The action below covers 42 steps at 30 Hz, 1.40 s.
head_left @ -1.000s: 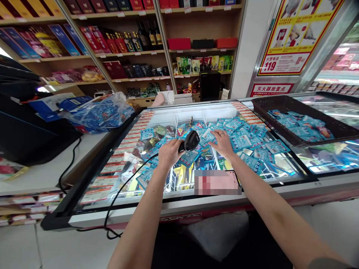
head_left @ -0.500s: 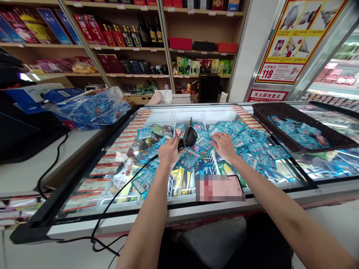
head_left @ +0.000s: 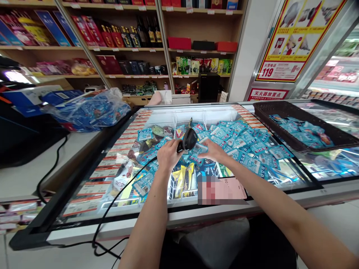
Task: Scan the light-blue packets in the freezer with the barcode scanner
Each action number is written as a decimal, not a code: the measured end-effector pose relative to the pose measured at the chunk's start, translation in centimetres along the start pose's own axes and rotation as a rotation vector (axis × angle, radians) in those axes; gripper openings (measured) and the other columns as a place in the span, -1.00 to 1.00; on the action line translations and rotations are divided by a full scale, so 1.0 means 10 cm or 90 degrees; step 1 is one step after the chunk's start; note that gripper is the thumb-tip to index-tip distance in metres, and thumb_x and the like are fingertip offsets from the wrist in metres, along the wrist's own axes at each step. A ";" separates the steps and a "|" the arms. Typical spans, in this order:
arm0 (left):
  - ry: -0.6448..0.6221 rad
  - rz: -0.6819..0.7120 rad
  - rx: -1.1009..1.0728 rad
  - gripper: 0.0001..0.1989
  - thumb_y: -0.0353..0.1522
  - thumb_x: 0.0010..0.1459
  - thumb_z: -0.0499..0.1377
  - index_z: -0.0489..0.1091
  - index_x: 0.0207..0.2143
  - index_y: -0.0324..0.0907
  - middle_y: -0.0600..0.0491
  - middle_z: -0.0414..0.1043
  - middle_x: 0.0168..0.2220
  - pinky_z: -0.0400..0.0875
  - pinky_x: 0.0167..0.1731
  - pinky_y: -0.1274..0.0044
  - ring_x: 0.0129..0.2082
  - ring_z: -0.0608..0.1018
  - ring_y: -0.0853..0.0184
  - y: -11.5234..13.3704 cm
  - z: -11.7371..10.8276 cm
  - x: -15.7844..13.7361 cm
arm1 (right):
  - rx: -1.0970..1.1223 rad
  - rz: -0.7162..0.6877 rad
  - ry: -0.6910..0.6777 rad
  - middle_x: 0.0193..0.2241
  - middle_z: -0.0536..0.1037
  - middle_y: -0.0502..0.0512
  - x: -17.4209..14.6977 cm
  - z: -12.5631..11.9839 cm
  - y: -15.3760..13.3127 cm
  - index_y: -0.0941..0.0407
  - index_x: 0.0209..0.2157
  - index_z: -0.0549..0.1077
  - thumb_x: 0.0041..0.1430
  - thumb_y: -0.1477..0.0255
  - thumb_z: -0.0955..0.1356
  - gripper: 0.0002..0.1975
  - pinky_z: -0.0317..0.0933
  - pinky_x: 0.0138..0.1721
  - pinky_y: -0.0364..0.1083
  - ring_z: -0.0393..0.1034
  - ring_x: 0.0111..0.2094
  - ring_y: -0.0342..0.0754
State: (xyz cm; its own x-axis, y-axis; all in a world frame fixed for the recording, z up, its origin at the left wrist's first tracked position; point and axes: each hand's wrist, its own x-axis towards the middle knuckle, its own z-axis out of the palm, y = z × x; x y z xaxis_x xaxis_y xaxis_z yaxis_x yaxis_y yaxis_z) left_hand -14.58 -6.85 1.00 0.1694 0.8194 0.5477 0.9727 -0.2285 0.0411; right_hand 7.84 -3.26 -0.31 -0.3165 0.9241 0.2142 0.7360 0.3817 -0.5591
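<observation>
My left hand (head_left: 169,155) is wrapped round the handle of a black barcode scanner (head_left: 190,139), whose head points right. Close to that head, my right hand (head_left: 213,151) pinches a small blue packet (head_left: 201,148) between thumb and fingers. Loose blue packets (head_left: 243,141) lie heaped on the glass top to the right of my hands, and a few more blue packets (head_left: 143,183) are spread to the left. From the scanner a black cable (head_left: 123,188) runs down over the near edge.
Under my hands is a glass-topped freezer (head_left: 112,220) with wrapped goods inside. A phone (head_left: 232,186) lies by its front edge. A dark tray (head_left: 280,140) with blue packets stands right; a plastic bag (head_left: 95,108) of packets sits left. Stocked shelves (head_left: 146,48) stand behind.
My right hand has moved left from the heap to the scanner head, now with a blue packet in its fingers. The left hand and scanner have hardly moved.
</observation>
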 end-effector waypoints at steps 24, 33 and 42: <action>-0.070 0.097 -0.031 -0.67 -0.22 0.12 0.09 0.36 -0.06 -0.07 -0.01 0.47 -0.19 0.27 -0.38 0.51 -0.17 0.49 0.22 0.35 0.12 0.23 | 0.174 -0.073 0.347 -0.09 0.36 0.17 0.00 -0.40 0.95 0.08 -0.04 0.27 0.00 0.30 0.38 -0.54 0.18 -0.03 0.04 0.27 -0.06 0.04; -0.084 0.153 -0.020 -0.68 -0.21 0.12 0.08 0.35 -0.07 -0.07 0.03 0.48 -0.20 0.23 -0.43 0.50 -0.22 0.50 0.23 0.33 0.08 0.12 | 0.345 -0.061 0.246 -0.56 0.19 -0.09 -0.02 -0.39 0.94 0.04 -0.06 0.34 0.04 0.26 0.36 -0.60 0.15 -0.49 -0.14 0.14 -0.54 -0.16; -0.109 0.167 -0.003 -0.68 -0.21 0.14 0.06 0.33 -0.05 -0.05 0.05 0.47 -0.20 0.23 -0.45 0.49 -0.21 0.50 0.24 0.34 0.09 0.12 | 0.315 -0.080 0.230 -0.56 -0.02 -0.10 -0.03 -0.41 0.94 0.04 0.00 0.34 0.10 0.28 0.32 -0.59 0.01 -0.53 -0.17 -0.04 -0.57 -0.18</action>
State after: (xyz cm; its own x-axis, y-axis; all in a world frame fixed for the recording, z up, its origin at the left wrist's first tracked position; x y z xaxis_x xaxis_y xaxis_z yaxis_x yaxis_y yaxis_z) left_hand -10.87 -6.15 1.04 0.4394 0.8087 0.3911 0.8915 -0.4462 -0.0789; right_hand 17.26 0.15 -2.33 -0.0959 0.8539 0.5115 0.3151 0.5135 -0.7982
